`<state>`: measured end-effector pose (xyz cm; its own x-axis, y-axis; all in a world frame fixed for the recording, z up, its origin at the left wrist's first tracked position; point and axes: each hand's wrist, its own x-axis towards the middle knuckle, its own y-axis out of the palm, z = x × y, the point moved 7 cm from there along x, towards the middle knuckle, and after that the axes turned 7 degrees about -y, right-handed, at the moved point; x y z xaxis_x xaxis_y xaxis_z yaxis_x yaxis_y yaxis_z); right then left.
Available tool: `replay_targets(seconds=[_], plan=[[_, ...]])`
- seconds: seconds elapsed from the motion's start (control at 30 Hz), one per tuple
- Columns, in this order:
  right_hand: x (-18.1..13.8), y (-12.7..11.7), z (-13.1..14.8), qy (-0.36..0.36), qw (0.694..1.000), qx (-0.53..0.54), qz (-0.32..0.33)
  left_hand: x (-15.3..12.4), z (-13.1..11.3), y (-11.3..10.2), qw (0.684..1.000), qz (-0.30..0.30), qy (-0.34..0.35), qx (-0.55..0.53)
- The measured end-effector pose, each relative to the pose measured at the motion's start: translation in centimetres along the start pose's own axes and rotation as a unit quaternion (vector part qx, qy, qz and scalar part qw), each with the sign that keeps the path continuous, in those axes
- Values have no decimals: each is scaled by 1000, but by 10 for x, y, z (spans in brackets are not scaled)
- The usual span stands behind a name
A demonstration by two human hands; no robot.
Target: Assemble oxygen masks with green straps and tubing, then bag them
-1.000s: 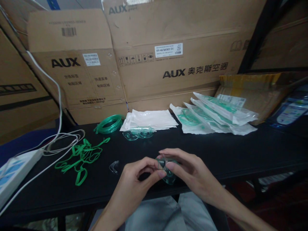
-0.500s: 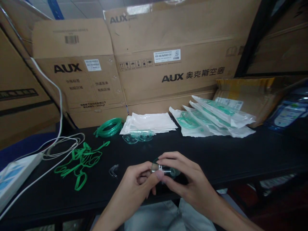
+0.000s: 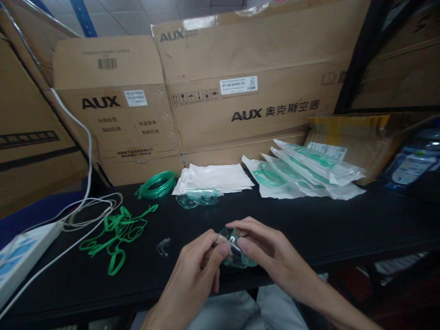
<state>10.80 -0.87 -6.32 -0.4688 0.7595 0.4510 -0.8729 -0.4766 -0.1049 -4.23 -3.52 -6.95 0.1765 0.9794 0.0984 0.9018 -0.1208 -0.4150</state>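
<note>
Both hands grip a clear green-tinted plastic oxygen mask above the table's front edge. My left hand pinches its left side, thumb on top, with the other fingers curled partly out of sight. From the right, my right hand wraps round the mask, the thumb near a small pale fitting on it. Fingers cover much of the mask. Left of my hands lie a few thin, bent, shiny strips. A tangle of green elastic straps is farther left. More clear green masks lie behind.
At the back are a coil of green tubing, white packets and sealed pouches with green contents. Large cardboard boxes stand behind. A power strip with white cables lies left; a blue bottle stands right.
The mask has been turned in my hands, so more of its green body and the pale fitting show. My right thumb has shifted up onto its upper side. The view has tilted up slightly.
</note>
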Motion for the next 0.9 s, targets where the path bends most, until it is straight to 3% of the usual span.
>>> replay_targets(seconds=[0.17, 0.33, 0.53, 0.7, 0.9], plan=[[5, 2, -4, 65, 991, 120, -6, 0, 1, -4, 999, -44, 26, 19], [7, 6, -8, 115, 980, 160, 7, 2, 0, -7, 998, -35, 35, -43], [4, 2, -12, 104, 979, 172, -16, 8, 6, -11, 995, 0, 0, -103], [5, -2, -12, 99, 981, 161, -46, 6, 15, -10, 996, 0, -47, -77], [5, -7, -7, 44, 993, 94, -55, 5, 17, -7, 995, 9, -78, -60]])
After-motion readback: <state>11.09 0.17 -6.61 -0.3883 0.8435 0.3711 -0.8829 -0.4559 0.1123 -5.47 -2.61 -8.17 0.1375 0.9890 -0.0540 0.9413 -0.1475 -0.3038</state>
